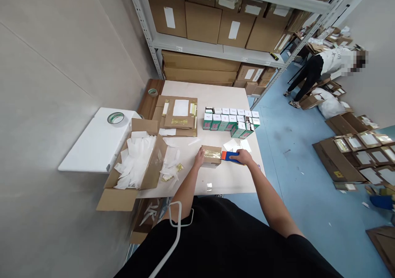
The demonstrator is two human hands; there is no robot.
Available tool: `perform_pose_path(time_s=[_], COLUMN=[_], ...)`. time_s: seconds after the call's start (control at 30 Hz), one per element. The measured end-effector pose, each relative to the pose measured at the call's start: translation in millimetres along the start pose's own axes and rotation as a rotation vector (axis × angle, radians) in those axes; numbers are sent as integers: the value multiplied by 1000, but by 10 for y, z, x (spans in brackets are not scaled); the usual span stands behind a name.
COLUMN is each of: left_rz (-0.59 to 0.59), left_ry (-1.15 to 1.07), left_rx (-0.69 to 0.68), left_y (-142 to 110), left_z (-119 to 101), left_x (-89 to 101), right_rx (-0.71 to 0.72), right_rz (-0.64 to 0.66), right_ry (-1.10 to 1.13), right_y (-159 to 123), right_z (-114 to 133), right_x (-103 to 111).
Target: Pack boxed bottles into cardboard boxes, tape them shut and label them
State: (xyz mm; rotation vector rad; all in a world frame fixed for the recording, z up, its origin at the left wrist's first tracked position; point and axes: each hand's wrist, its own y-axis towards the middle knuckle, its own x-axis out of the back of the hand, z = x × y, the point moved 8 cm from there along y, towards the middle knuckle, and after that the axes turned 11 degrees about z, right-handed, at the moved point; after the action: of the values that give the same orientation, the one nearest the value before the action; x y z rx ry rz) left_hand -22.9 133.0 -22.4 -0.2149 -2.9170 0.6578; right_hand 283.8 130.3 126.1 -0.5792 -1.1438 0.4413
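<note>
A small brown cardboard box lies on the table in front of me, with shiny tape along its top. My left hand grips the box by its left end. In my right hand is a blue tool with an orange end, which looks like a tape dispenser. Its orange end is against the right end of the box, and my fingers hide part of it. White paper slips lie just beyond my right hand. Farther back stand rows of green and white small boxes.
An open carton full of white paper stands at the left, with crumpled wrapping beside it. Flattened cardboard lies at the back left. A tape roll rests on a white surface. Shelves rise behind; another person bends over at right.
</note>
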Motion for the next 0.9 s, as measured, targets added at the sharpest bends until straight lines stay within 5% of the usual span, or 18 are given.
perform_pose_path(time_s=[0.23,0.53,0.63,0.77,0.9], left_rz=[14,42,35,-35,-315], left_ry=[48,-26,-10,51,188], left_rx=[40,-50,-47,3,180], left_y=[26,81,100,79,-117], left_z=[-11,35,82,162,213], left_x=[53,245,398,834,1410], right_rx=[-42,-59,-48,40,105], right_rz=[-3,2,-13,-36,-12], right_ry=[35,108,131,177,176], right_y=[10,114,153,229,310], right_z=[-478,-241,-77,409,1014], right_x=[47,-281,-354,-481,-695])
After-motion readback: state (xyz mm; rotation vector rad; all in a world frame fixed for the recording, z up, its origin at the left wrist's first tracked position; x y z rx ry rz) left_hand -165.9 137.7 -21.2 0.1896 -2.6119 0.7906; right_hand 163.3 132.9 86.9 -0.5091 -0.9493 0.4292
